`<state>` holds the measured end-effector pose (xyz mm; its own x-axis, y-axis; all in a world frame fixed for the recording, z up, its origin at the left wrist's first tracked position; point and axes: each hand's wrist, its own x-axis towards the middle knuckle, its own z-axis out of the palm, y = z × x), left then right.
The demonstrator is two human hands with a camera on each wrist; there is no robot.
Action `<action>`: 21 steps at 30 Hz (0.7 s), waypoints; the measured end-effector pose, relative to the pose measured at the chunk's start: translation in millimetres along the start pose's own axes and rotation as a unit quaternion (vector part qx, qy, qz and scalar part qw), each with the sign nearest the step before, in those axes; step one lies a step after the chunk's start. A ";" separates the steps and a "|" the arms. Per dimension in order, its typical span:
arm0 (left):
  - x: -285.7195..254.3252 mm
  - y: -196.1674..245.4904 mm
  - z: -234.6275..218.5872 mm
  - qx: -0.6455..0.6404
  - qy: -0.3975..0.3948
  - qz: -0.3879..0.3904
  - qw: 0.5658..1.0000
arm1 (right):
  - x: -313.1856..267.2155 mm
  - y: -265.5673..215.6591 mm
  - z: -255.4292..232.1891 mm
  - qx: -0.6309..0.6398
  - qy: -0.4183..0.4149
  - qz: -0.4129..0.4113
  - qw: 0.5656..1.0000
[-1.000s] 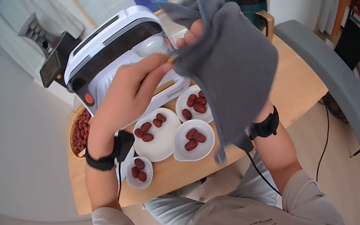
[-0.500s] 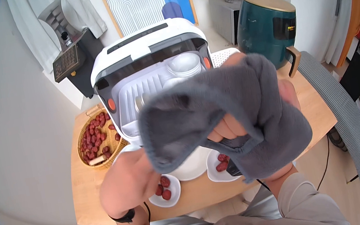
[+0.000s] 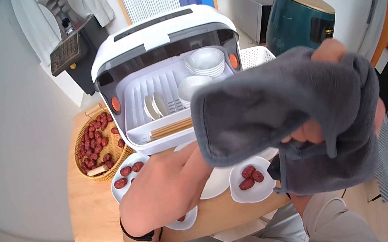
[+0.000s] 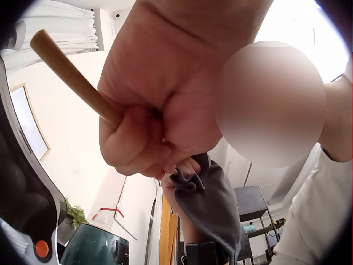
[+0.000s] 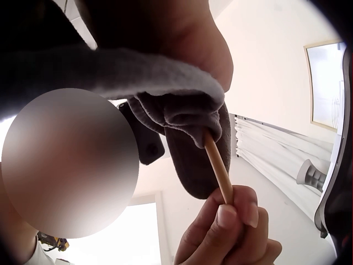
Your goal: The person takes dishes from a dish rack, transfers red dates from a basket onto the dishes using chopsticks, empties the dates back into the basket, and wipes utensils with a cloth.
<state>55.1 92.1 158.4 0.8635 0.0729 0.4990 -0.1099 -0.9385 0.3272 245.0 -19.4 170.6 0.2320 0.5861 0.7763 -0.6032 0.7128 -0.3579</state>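
Observation:
My left hand [image 3: 162, 193] pinches a wooden chopstick [image 5: 219, 168] near one end, and the stick's other part sticks out of the fist in the left wrist view. A dark grey cloth [image 3: 345, 167] is wrapped around the far part of the chopstick. Through its folds my right hand [image 3: 331, 51] grips the cloth and the stick. Much of that hand is covered by the cloth, whose loose flap hangs in front of the left fingers. Both hands are raised over the table's front, above white dishes with red dates [image 3: 250, 177].
Behind the hands stands a white dish cabinet [image 3: 168, 30] with its lid up, holding bowls [image 3: 204, 62], small plates and chopsticks [image 3: 172, 128]. A wicker basket [image 3: 105, 174] of dates is at the left, a green air fryer [image 3: 293, 22] at the back right.
The cloth and my right hand have moved lower and to the right; my left hand has shifted along too. The head view has tilted, showing more of the cabinet's inside.

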 end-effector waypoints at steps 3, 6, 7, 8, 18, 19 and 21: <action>2.9 6.5 2.7 -0.001 0.019 -0.037 0.999 | 0.2 1.0 5.3 -0.226 0.183 -0.180 0.940; -0.3 13.2 -3.5 0.056 0.045 -0.072 0.995 | 1.3 1.8 13.9 -0.431 0.337 -0.338 0.766; -8.0 8.7 -9.9 0.075 0.064 -0.097 0.990 | 1.1 1.4 16.0 -0.488 0.378 -0.383 0.687; -15.5 4.6 -18.3 0.096 0.085 -0.122 0.984 | 0.3 0.5 17.2 -0.538 0.412 -0.424 0.601; 9.8 21.0 -15.7 -0.242 0.377 0.023 0.894 | 9.2 -29.0 -2.1 -0.497 -0.136 -0.031 0.857; 10.5 17.2 -14.3 -0.260 0.366 0.049 0.892 | 7.7 -9.4 6.3 -0.541 -0.123 -0.027 0.832; 15.4 27.2 -7.9 -0.248 0.402 0.046 0.880 | 6.6 16.9 10.5 -0.560 -0.123 -0.005 0.819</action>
<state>61.5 70.3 181.3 0.2347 0.4062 0.8831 -0.5352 -0.7044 0.4662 228.4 -7.5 175.2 -0.0103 0.5804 0.8143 0.5089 0.7040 -0.4954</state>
